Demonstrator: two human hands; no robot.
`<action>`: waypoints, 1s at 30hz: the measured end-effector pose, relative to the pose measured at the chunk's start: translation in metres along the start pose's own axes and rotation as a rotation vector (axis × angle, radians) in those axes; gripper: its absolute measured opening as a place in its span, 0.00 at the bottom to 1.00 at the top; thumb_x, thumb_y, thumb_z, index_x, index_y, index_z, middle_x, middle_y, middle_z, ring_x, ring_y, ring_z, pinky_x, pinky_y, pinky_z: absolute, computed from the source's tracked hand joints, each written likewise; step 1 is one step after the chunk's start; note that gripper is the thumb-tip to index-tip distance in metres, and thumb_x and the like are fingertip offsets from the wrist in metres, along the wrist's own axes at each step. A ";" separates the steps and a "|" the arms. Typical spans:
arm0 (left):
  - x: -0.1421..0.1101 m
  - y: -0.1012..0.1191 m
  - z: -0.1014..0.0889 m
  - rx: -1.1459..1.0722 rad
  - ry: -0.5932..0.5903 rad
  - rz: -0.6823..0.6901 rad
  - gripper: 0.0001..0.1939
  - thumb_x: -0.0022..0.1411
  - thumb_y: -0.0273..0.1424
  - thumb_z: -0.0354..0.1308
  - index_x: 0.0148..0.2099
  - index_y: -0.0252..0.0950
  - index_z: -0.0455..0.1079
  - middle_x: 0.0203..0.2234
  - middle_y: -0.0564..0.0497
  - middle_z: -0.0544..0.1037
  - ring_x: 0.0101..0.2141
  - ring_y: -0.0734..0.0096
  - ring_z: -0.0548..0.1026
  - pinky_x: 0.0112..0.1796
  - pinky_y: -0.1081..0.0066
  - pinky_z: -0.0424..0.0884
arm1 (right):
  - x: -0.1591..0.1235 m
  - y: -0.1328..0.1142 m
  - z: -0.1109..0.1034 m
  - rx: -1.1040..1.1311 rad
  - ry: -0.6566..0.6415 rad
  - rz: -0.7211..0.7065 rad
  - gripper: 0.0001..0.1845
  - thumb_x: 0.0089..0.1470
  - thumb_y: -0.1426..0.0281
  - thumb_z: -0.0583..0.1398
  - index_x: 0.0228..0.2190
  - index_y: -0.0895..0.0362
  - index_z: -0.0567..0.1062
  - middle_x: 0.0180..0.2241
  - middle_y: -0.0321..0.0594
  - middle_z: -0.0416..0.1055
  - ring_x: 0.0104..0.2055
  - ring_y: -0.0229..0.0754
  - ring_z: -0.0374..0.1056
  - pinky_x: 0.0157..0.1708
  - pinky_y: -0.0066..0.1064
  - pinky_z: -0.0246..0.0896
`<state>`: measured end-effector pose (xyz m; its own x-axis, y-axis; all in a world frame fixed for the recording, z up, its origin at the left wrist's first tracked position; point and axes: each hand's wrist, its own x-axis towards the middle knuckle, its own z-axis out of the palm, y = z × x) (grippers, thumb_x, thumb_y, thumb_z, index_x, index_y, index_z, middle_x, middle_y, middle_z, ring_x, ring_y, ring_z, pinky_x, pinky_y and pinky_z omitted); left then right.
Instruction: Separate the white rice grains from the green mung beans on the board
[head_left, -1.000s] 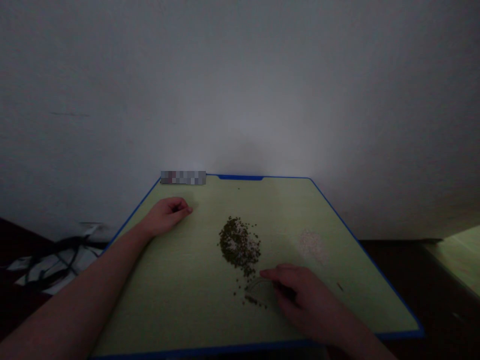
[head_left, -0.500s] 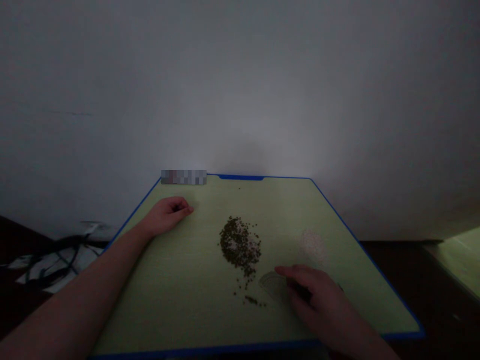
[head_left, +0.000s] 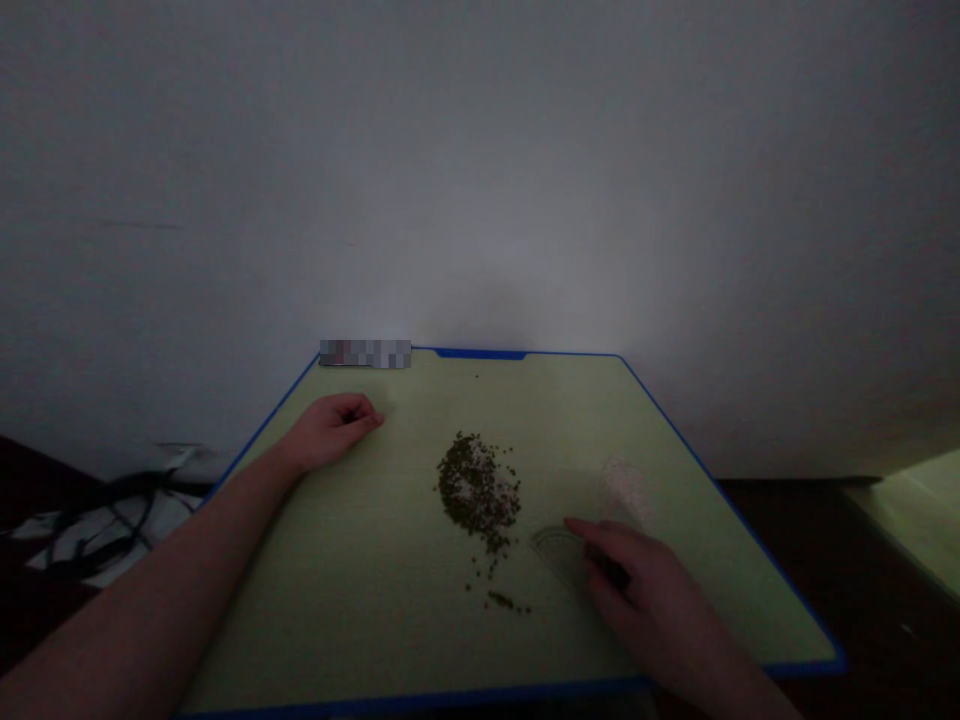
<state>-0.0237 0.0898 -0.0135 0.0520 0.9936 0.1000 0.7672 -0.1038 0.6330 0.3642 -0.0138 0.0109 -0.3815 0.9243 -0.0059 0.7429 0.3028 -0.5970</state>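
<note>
R hand [head_left: 641,580] w/ protractor [head_left: 557,548] (clear), L hand [head_left: 328,430], grains [head_left: 474,492] btwn

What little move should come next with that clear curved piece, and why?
I'd perhaps slide the clear curved piece, held in the right grip, leftward to the dark heap: pale grains show within it, while a separate pale heap lies to the right.

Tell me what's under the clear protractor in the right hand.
Pale green tabletop shows through the exposed part of the clear protractor. The right hand covers the rest, so what lies under that part cannot be seen.
</note>
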 end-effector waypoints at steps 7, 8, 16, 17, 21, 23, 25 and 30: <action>0.000 0.001 0.000 -0.006 -0.019 0.000 0.16 0.53 0.42 0.51 0.25 0.35 0.64 0.18 0.56 0.63 0.22 0.76 0.62 0.24 0.76 0.59 | -0.005 0.001 0.002 0.013 0.003 0.005 0.21 0.52 0.74 0.52 0.48 0.55 0.71 0.42 0.44 0.74 0.40 0.44 0.70 0.41 0.37 0.65; 0.000 0.002 -0.001 -0.003 -0.015 -0.002 0.15 0.53 0.42 0.51 0.25 0.35 0.64 0.18 0.56 0.63 0.22 0.76 0.62 0.24 0.76 0.59 | -0.005 -0.002 0.004 0.025 -0.011 -0.005 0.21 0.52 0.74 0.51 0.48 0.55 0.71 0.42 0.44 0.74 0.41 0.44 0.70 0.41 0.36 0.65; -0.001 0.006 -0.002 -0.023 -0.024 -0.018 0.16 0.53 0.43 0.51 0.25 0.35 0.64 0.17 0.57 0.62 0.21 0.75 0.61 0.24 0.75 0.58 | 0.001 -0.003 0.008 0.020 0.018 0.041 0.22 0.53 0.73 0.50 0.49 0.58 0.70 0.43 0.45 0.73 0.41 0.43 0.70 0.42 0.37 0.64; -0.001 0.005 -0.002 -0.022 -0.022 -0.014 0.16 0.53 0.43 0.51 0.25 0.35 0.64 0.18 0.57 0.62 0.22 0.75 0.61 0.24 0.75 0.58 | 0.002 -0.001 0.006 0.009 0.032 0.059 0.21 0.53 0.73 0.50 0.49 0.58 0.70 0.42 0.45 0.73 0.40 0.44 0.70 0.41 0.37 0.65; -0.001 0.005 -0.002 -0.024 -0.020 -0.012 0.16 0.53 0.43 0.51 0.25 0.35 0.64 0.18 0.57 0.62 0.22 0.75 0.62 0.25 0.75 0.59 | 0.006 0.014 0.000 -0.025 0.106 0.120 0.21 0.53 0.69 0.51 0.48 0.58 0.71 0.41 0.45 0.74 0.39 0.46 0.70 0.41 0.39 0.65; -0.001 0.006 -0.002 -0.020 -0.023 -0.013 0.16 0.53 0.44 0.51 0.25 0.35 0.63 0.18 0.57 0.62 0.22 0.75 0.62 0.25 0.75 0.59 | 0.008 0.021 -0.003 -0.029 0.149 0.151 0.20 0.53 0.68 0.52 0.47 0.58 0.72 0.41 0.45 0.74 0.40 0.47 0.70 0.41 0.40 0.65; -0.001 0.006 -0.002 -0.019 -0.021 -0.012 0.17 0.53 0.44 0.51 0.24 0.36 0.63 0.18 0.57 0.61 0.22 0.75 0.61 0.24 0.75 0.59 | 0.010 0.024 -0.006 -0.034 0.195 0.164 0.21 0.53 0.68 0.52 0.47 0.59 0.72 0.43 0.46 0.73 0.41 0.47 0.70 0.41 0.39 0.65; 0.000 0.004 -0.002 -0.016 -0.031 -0.003 0.16 0.54 0.43 0.51 0.24 0.36 0.63 0.17 0.57 0.60 0.22 0.75 0.60 0.23 0.75 0.58 | 0.009 0.015 -0.003 -0.008 0.168 0.096 0.21 0.54 0.69 0.51 0.48 0.58 0.70 0.38 0.44 0.75 0.33 0.43 0.70 0.33 0.34 0.66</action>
<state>-0.0225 0.0893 -0.0095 0.0697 0.9948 0.0748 0.7570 -0.1015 0.6455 0.3737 -0.0003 0.0044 -0.2118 0.9747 0.0721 0.7759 0.2125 -0.5940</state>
